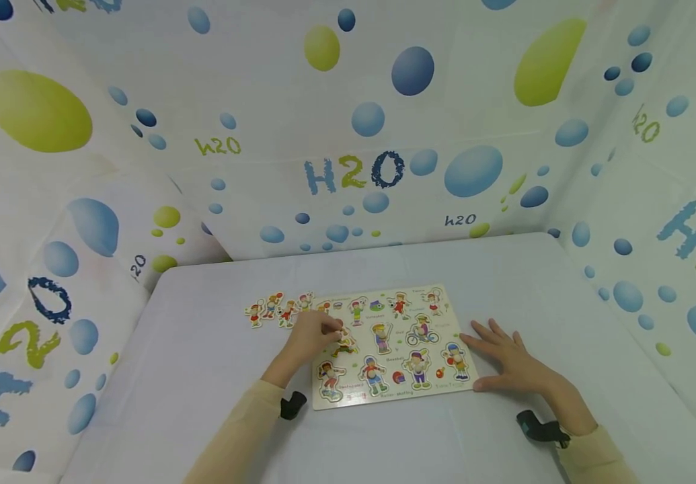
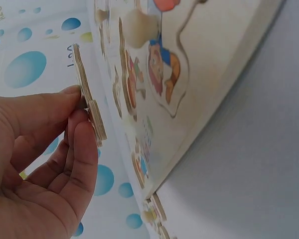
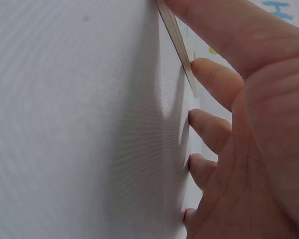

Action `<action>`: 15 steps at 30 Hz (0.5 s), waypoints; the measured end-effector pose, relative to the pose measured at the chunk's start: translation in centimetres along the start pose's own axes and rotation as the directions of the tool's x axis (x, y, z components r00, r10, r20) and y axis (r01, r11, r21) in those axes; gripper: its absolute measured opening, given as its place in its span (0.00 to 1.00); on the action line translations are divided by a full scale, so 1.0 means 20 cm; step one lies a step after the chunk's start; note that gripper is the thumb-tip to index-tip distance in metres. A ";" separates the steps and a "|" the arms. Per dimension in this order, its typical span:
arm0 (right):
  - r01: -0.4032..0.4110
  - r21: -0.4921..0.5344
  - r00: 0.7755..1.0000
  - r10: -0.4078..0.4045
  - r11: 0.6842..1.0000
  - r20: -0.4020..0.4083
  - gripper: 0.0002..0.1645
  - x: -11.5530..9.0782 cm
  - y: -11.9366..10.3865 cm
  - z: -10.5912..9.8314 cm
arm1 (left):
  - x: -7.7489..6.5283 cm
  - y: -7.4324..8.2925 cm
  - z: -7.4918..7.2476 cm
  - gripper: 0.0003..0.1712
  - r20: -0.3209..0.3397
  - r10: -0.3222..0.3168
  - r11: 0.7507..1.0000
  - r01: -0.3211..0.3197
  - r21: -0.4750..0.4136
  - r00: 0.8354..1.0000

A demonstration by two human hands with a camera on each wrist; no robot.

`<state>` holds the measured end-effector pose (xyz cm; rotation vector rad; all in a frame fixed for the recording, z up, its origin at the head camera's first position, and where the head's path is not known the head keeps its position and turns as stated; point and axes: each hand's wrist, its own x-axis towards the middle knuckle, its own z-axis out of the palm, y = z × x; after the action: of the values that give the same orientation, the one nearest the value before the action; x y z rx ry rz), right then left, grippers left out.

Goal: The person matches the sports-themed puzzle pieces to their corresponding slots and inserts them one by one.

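My left hand (image 1: 308,335) pinches a wooden puzzle piece (image 2: 91,107) by its back-side knob, between thumb and fingertips. The piece is held up over the left part of a wooden puzzle board (image 1: 356,398), tilted on edge in the left wrist view. Sports figures, several with round knobs, sit in the board, among them a cyclist piece (image 1: 422,331) and a skater piece (image 1: 373,375). At the board's right edge my right hand (image 1: 508,363) lies with fingers spread; thumb and index finger touch the edge (image 3: 178,42), and other fingertips rest on the table.
Several loose figure pieces (image 1: 272,306) lie in a cluster on the white table (image 1: 408,444), by the board's upper left corner. White cloth walls (image 1: 275,195) with blue and green drops stand behind and at both sides. Each wrist carries a black camera mount (image 1: 293,406).
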<state>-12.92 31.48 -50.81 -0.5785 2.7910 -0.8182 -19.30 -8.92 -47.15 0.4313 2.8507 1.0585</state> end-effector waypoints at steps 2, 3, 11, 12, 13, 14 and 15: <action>0.004 0.000 1.000 -0.004 1.000 -0.001 0.53 0.00 0.00 0.00 | 0.00 0.01 0.01 0.06 0.012 -0.001 1.000 0.001 -0.006 1.000; 0.005 0.001 1.000 -0.005 1.000 -0.001 0.53 0.00 0.00 0.00 | 0.00 0.01 0.01 0.06 0.018 -0.007 1.000 0.007 -0.005 1.000; -0.002 0.000 1.000 0.002 1.000 -0.001 0.54 0.00 -0.01 -0.01 | 0.01 0.02 0.05 0.05 0.048 -0.019 1.000 0.019 0.010 0.999; -0.004 0.001 1.000 0.004 1.000 -0.001 0.54 0.00 -0.01 0.00 | 0.01 0.02 0.05 0.05 0.049 -0.024 1.000 0.024 0.009 0.998; -0.004 0.001 1.000 0.004 1.000 -0.001 0.54 0.00 -0.01 0.00 | 0.01 0.02 0.06 0.05 0.052 -0.025 1.000 0.025 0.006 0.998; -0.005 0.001 1.000 0.005 1.000 -0.003 0.54 0.00 -0.01 0.00 | 0.01 0.02 0.06 0.05 0.057 -0.031 1.000 0.031 0.002 0.998; -0.007 -0.001 1.000 0.007 1.000 -0.003 0.54 0.00 -0.01 0.00 | 0.01 0.02 0.07 0.05 0.062 -0.036 0.999 0.036 -0.005 0.997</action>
<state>-12.94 31.38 -50.70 -0.5679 2.7945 -0.8165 -19.15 -7.76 -47.96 0.4029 2.7897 1.0291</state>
